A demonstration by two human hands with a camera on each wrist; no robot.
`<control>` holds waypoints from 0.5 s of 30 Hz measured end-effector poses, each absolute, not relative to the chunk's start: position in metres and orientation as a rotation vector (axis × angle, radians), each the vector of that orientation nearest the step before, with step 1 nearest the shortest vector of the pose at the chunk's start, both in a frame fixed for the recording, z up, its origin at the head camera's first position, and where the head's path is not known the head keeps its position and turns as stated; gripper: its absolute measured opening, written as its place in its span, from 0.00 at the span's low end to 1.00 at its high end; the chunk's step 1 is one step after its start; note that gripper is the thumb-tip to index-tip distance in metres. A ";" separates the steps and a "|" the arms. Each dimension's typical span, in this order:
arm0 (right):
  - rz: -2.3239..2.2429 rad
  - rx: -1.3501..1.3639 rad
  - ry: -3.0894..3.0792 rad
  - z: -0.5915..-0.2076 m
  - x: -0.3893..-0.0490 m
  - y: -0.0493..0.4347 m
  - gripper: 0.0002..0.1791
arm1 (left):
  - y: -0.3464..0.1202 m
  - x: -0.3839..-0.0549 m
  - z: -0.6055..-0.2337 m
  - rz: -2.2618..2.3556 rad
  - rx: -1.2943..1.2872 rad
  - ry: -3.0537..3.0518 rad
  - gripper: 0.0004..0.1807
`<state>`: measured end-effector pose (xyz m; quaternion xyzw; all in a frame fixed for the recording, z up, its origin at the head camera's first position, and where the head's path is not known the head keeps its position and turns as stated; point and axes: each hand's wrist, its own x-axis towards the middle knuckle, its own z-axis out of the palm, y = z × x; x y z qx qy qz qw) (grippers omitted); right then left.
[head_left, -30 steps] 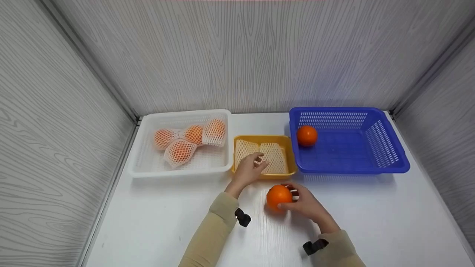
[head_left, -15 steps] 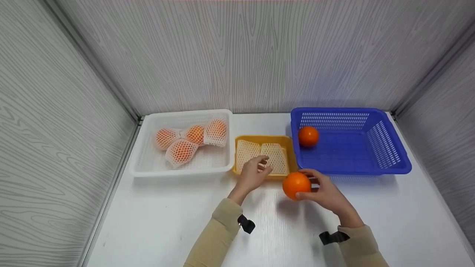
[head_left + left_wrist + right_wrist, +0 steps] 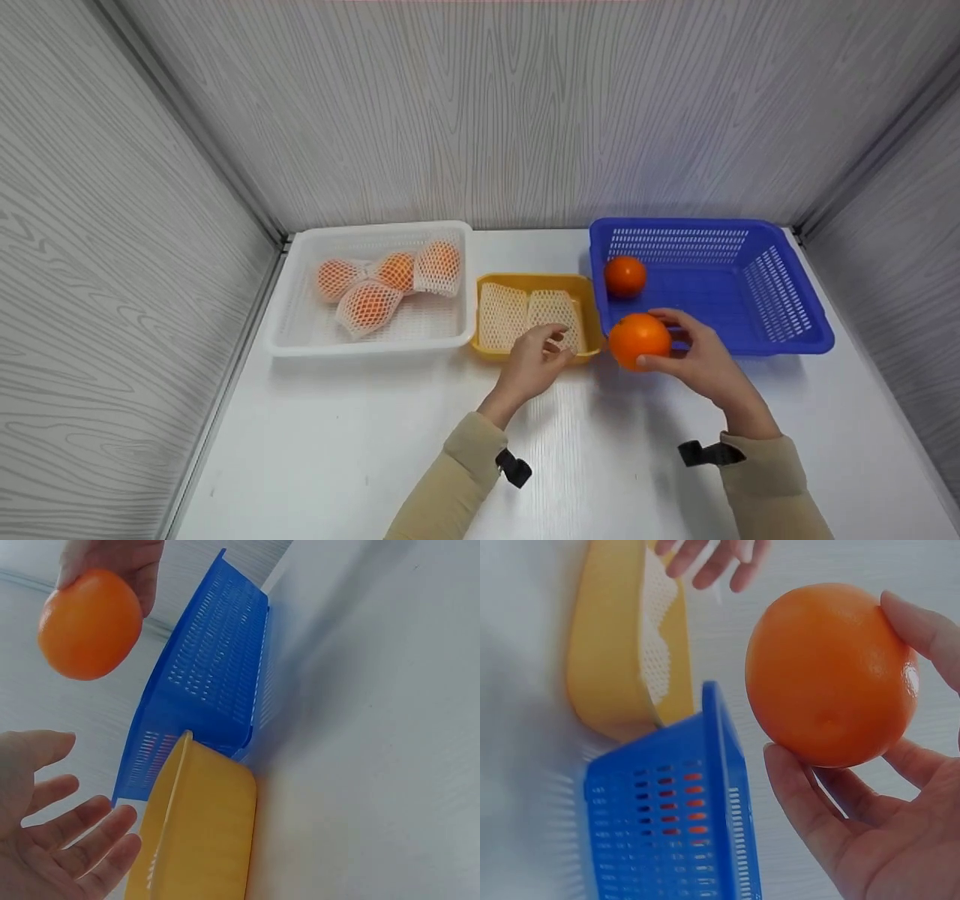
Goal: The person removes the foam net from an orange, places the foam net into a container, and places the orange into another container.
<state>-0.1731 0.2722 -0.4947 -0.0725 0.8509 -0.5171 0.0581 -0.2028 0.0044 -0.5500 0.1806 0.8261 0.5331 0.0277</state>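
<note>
A smooth, glossy orange [image 3: 639, 341] sits in the curved fingers of the person's right hand [image 3: 705, 364], thumb on one side and fingertips on the other, spread just as wide as the round fruit. The left hand [image 3: 535, 364] hangs near the front rim of a yellow plastic tray [image 3: 531, 283], its fingers loosely bent, apart and holding nothing. Flat white foam net sleeves [image 3: 502, 315], soft and diamond-meshed, lie side by side in that tray. To the left, a white slotted basket [image 3: 367, 348] carries four netted oranges [image 3: 370, 306]; to the right, a blue plastic basket [image 3: 705, 304] with slotted walls has a second orange [image 3: 625, 277] against its left side. The held orange is up off the desk [image 3: 337, 435], just in front of the blue basket's near left corner — higher than the rim, with a gap between them in the right wrist view. Inside the blue basket, bare floor stretches right of the second orange. From the right wrist that fruit shows only as red-orange patches through the slots. The left hand hides part of one sleeve, the tan cuffs [image 3: 474, 446] run out of sight below — and I can't tell how many layers the sleeves make.
</note>
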 end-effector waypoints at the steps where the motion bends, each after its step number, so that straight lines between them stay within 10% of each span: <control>1: -1.557 -0.218 2.586 -0.492 -0.175 0.274 0.39 | 0.006 -0.202 -0.550 1.640 0.567 2.552 0.20; 15: -1.513 -0.105 2.603 -0.469 -0.208 0.295 0.44 | 0.028 -0.191 -0.545 1.493 0.678 2.525 0.18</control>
